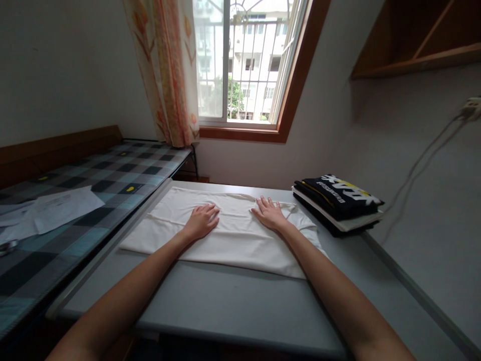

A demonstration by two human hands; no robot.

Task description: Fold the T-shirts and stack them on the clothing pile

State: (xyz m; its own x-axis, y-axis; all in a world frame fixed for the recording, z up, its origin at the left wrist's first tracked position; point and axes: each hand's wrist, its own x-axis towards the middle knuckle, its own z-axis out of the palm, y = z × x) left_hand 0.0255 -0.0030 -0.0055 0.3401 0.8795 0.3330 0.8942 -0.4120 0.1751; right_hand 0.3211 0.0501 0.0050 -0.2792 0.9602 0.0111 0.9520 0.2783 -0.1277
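Observation:
A white garment (233, 248), folded into a long flat shape, lies across the table in front of me. Its kind is hard to make out; small creases and a folded edge show on its upper layer. My left hand (202, 220) rests palm down on the cloth, left of its middle, fingers pointing away to the right. Farther right, my right hand (269, 213) lies flat on the same cloth near its far edge, with the fingers spread. Neither hand grips anything.
A stack of folded clothes (336, 203), black and white, sits on the grey table (240, 306) at the right. Left of the table is a bed (93, 175) with a checked cover and papers (56, 210). Ahead are a curtain (173, 75) and a barred window (248, 65).

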